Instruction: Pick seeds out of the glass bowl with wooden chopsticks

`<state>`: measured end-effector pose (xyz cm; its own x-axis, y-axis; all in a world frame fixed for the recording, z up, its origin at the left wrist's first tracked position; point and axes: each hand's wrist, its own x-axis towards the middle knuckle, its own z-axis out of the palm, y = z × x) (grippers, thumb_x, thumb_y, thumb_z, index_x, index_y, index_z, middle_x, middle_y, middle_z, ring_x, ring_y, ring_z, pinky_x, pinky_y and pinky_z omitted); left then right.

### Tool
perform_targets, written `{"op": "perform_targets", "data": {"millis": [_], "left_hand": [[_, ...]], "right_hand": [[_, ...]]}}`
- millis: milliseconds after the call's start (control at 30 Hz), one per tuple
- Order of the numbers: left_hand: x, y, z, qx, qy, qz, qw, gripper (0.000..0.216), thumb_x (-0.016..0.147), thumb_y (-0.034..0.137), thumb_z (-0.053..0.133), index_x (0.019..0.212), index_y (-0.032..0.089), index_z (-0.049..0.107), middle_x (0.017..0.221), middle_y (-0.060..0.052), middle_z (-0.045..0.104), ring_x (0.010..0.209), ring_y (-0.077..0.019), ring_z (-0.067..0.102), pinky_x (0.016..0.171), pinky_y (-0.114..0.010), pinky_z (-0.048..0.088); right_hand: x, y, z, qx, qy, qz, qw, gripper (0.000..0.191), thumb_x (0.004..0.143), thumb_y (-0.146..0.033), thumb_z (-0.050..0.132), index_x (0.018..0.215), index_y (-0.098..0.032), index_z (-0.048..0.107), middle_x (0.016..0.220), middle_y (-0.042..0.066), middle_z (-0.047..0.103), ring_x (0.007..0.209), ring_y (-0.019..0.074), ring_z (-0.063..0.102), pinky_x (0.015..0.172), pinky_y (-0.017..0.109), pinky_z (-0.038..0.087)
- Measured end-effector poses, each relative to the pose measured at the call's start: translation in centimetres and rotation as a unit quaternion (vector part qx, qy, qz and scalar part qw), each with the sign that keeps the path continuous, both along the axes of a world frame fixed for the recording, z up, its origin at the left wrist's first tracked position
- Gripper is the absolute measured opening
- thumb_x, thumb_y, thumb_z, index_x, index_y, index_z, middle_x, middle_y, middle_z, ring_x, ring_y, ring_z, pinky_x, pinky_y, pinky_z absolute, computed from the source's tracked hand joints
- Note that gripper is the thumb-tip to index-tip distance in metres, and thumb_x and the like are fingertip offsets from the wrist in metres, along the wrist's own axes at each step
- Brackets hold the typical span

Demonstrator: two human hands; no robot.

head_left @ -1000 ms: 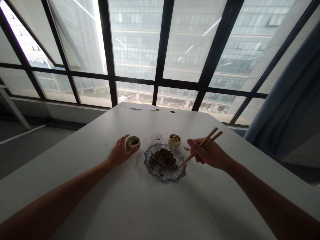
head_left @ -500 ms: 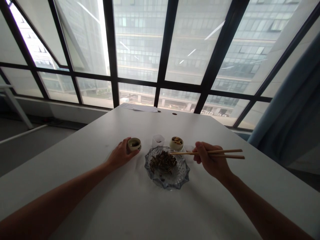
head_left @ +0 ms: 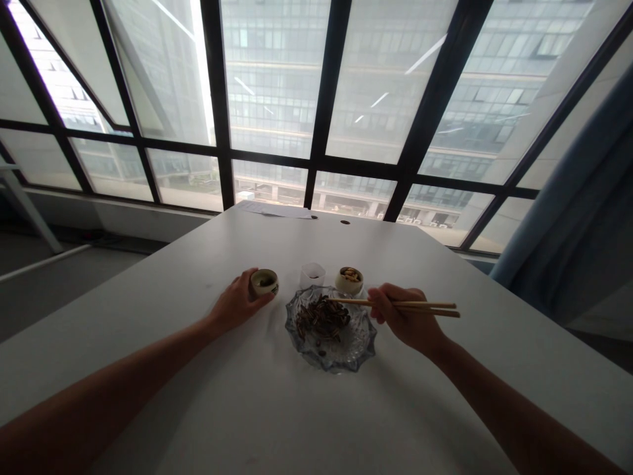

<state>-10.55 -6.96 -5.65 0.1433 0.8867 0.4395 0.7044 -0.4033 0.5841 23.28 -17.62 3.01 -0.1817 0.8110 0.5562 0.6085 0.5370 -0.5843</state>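
glass dish (head_left: 353, 353): rests on the white table (head_left: 247, 409) between both hands; dark seeds (head_left: 321, 318) are heaped inside.
right hand (head_left: 403, 322): clamped on the chopsticks (head_left: 415, 307), which are held near level with the tips over the heap's far side; a pinched seed cannot be confirmed.
left hand (head_left: 236, 305): fingers curled around the small cup (head_left: 264, 282), left of the dish.
nut bowl (head_left: 349, 279): just behind the tips.
seed slip: a level, shallow pinch may drop a smooth seed onto the table.
bowl contact: a sideways sweep may knock the nut bowl.

White table (head_left: 247, 409): glass dish (head_left: 346, 359), brown cup (head_left: 264, 282), clear cup (head_left: 312, 274), snack cup (head_left: 346, 285), paper (head_left: 277, 210).
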Motion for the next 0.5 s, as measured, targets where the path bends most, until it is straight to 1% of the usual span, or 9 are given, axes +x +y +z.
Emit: {"op": "perform_targets", "data": {"millis": [100, 167, 267, 400, 500], "left_hand": [[0.0, 0.0, 0.1, -0.004, -0.020, 0.003, 1.000, 0.078, 0.073, 0.063, 0.069, 0.134, 0.017, 0.050, 0.124, -0.017, 0.067, 0.112, -0.0342, 0.065, 0.096, -0.050, 0.052], [0.0, 0.0, 0.2, -0.012, -0.044, -0.006, 0.999, 0.084, 0.070, 0.062, 0.072, 0.135, 0.015, 0.050, 0.123, -0.018, 0.068, 0.111, -0.0339, 0.067, 0.095, -0.049, 0.053], [0.0, 0.1, 0.3, -0.024, -0.079, -0.028, 0.996, 0.089, 0.066, 0.061, 0.075, 0.136, 0.013, 0.049, 0.120, -0.017, 0.069, 0.108, -0.0323, 0.068, 0.092, -0.045, 0.056], [-0.1, 0.1, 0.5, -0.017, -0.094, -0.049, 0.994, 0.080, 0.066, 0.057, 0.076, 0.129, 0.014, 0.055, 0.119, -0.015, 0.069, 0.107, -0.0305, 0.069, 0.092, -0.043, 0.057], [-0.2, 0.0, 0.7, 0.000, -0.093, -0.052, 0.994, 0.072, 0.065, 0.053, 0.078, 0.123, 0.016, 0.058, 0.118, -0.013, 0.069, 0.106, -0.0294, 0.068, 0.093, -0.043, 0.056]], "right_hand": [[0.2, 0.3, -0.2, -0.018, 0.076, -0.039, 0.996, 0.048, 0.093, -0.057, 0.057, 0.066, -0.018, 0.065, 0.049, 0.003, 0.064, 0.040, 0.0125, 0.058, 0.041, 0.022, 0.047], [0.2, 0.7, -0.3, -0.036, 0.148, -0.071, 0.986, 0.052, 0.088, -0.065, 0.060, 0.069, -0.017, 0.066, 0.049, 0.003, 0.064, 0.038, 0.0131, 0.057, 0.038, 0.023, 0.046], [0.4, 1.3, -0.2, -0.061, 0.226, -0.106, 0.966, 0.059, 0.078, -0.074, 0.065, 0.065, -0.017, 0.066, 0.045, 0.004, 0.062, 0.033, 0.0127, 0.054, 0.033, 0.023, 0.043], [0.5, 2.0, 0.0, -0.079, 0.283, -0.111, 0.949, 0.062, 0.068, -0.077, 0.071, 0.062, -0.016, 0.064, 0.043, 0.004, 0.061, 0.031, 0.0126, 0.052, 0.030, 0.023, 0.041], [0.6, 2.1, 0.1, -0.085, 0.296, -0.108, 0.945, 0.061, 0.068, -0.077, 0.071, 0.061, -0.016, 0.063, 0.042, 0.004, 0.060, 0.031, 0.0133, 0.051, 0.030, 0.023, 0.041]]}}
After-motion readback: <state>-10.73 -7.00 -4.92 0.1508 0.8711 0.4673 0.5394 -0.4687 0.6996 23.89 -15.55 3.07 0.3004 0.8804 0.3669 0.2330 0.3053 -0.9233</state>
